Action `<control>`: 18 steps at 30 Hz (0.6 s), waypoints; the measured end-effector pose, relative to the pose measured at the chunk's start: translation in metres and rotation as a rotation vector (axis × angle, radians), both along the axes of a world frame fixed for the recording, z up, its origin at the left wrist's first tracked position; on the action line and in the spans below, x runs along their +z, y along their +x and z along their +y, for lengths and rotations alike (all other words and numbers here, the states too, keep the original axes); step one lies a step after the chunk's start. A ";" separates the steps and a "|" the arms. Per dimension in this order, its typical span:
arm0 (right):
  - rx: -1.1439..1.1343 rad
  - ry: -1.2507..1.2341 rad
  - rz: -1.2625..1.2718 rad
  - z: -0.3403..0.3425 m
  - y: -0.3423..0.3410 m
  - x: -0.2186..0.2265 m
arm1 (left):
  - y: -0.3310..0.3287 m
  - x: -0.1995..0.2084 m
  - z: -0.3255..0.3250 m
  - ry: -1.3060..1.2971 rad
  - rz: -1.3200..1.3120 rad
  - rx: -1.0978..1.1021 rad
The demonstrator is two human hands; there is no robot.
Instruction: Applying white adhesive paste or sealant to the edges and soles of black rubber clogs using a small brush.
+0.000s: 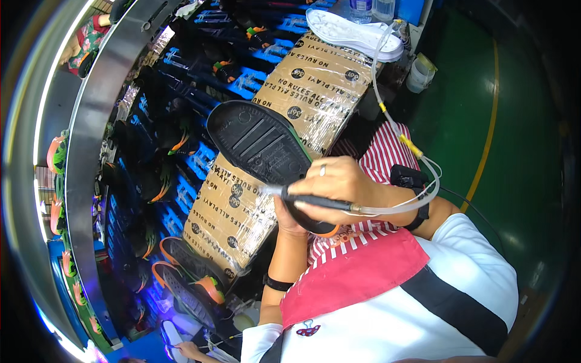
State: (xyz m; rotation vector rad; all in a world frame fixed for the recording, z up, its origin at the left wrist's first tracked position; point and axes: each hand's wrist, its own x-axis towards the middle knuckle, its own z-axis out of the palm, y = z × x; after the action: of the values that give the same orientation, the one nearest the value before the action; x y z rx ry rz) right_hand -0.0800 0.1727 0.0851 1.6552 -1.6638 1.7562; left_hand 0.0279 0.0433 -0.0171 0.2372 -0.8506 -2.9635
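Right hand (339, 184) overlaps black sole (263, 142) slanting lengthwise toward upper left.

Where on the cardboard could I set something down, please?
Bare cardboard shows between the white soles and the black outsole, and between that outsole and the orange-trimmed shoes. It is crowded around the left hand and right hand.

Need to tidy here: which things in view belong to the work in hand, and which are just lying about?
In use:
black-soled shoe in the left hand
black-handled tool in the right hand
clear tube joined to it

Apparently lying about:
two bottles
white bucket
white soles, perhaps
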 end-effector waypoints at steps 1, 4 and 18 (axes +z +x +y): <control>-0.098 0.027 0.011 0.002 -0.002 0.000 | -0.004 0.006 0.003 -0.012 -0.030 0.040; -0.238 0.057 0.051 0.000 -0.003 -0.004 | -0.009 0.012 0.009 -0.057 -0.097 0.131; -0.094 0.194 0.035 -0.004 0.022 -0.020 | -0.016 -0.007 -0.006 -0.014 0.172 0.012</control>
State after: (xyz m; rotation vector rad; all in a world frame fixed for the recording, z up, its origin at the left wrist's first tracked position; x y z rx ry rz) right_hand -0.0583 0.1691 0.0647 1.6450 -1.9147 1.5565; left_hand 0.0122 0.0369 -0.0243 -0.0134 -0.8441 -2.9127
